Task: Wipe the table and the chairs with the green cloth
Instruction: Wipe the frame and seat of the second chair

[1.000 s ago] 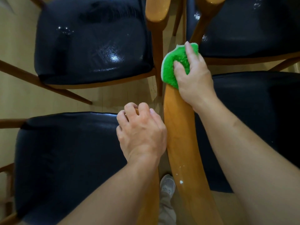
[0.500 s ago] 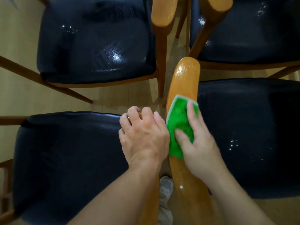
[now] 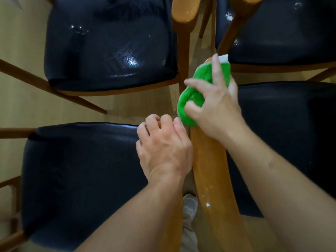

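Observation:
My right hand (image 3: 216,104) grips the fluffy green cloth (image 3: 190,104) and presses it onto the far end of a curved wooden chair back (image 3: 212,171) that runs up the middle of the view. A white edge of the cloth pokes out past my fingertips. My left hand (image 3: 163,148) is curled over the top of the neighbouring chair's wooden back, right beside the cloth. Most of that second back is hidden under my left hand and forearm.
Several chairs with glossy black seats surround me: near left (image 3: 78,180), far left (image 3: 109,42), near right (image 3: 291,133), far right (image 3: 283,28). Wooden legs and another chair back (image 3: 184,11) crowd the centre. A white speck (image 3: 207,204) sits on the wiped back. My shoe (image 3: 190,206) stands on the pale floor.
My right hand has slid the cloth away from me along the chair back, from beside my left hand to the far end. My left hand has stayed in place.

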The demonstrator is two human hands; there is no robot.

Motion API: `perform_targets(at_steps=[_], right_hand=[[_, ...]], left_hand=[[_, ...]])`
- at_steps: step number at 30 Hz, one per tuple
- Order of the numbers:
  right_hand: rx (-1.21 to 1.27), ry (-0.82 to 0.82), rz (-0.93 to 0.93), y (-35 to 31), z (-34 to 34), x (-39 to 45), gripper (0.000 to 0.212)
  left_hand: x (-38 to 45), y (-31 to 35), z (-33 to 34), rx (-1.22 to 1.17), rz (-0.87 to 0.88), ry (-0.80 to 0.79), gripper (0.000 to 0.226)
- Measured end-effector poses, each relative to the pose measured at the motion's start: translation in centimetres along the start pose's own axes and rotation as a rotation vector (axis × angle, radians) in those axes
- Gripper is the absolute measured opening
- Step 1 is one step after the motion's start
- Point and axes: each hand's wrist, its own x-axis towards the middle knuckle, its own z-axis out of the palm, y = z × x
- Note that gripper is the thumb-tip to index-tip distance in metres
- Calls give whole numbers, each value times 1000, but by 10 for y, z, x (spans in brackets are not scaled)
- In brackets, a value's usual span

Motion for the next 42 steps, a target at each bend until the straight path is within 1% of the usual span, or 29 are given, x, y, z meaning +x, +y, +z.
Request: perform_targets(at_steps=[2, 4, 6, 10, 12, 14, 16, 19, 21, 24, 26, 28, 31, 34, 37, 42], right_hand=[[24, -9, -59, 3, 7, -35, 40], [113, -42, -94, 8, 12, -68, 36], [178, -88, -85, 13, 12, -83, 38], [78, -132, -122, 16, 5, -65, 47], [15, -88, -125, 15, 6, -46, 46], [-31, 15, -91, 12, 6, -15, 44], [-66, 111, -28, 8, 2, 26, 46], [-127, 164, 25, 6, -9, 68, 55], [-164, 189, 7, 7, -7, 68, 59], [-132, 195, 7, 7, 1, 46, 69], [-84, 173, 10, 8, 7, 24, 78], [-62, 133, -25, 10, 12, -3, 82], [-44, 70, -73, 11, 20, -49, 78], [-13, 19, -83, 15, 25, -98, 72], [-21, -28, -74, 21, 28, -141, 74], [-35, -84, -51, 23, 27, -154, 74]], left_hand=[[1, -1, -1, -35, -5, -5, 42], [2, -2, -1, -50, -13, 3, 43], [3, -1, -1, -33, -22, 5, 44], [2, -1, 0, -25, -27, -8, 42], [2, -2, 1, -23, -21, 0, 41], [1, -2, 1, -14, -13, 9, 40], [1, -2, 2, -8, -14, 20, 40], [0, -1, 3, 5, -11, 31, 39], [0, -1, 3, 4, -11, 33, 39], [0, 0, 1, 18, -10, 23, 40], [0, 1, 0, 26, -5, 11, 41], [1, 1, -1, 29, 0, 11, 42], [1, -1, -1, 29, 11, 23, 39], [1, -1, -1, 16, 11, 33, 42], [1, 0, -1, 6, 1, 39, 43], [0, -1, 1, -8, 3, 63, 42]])
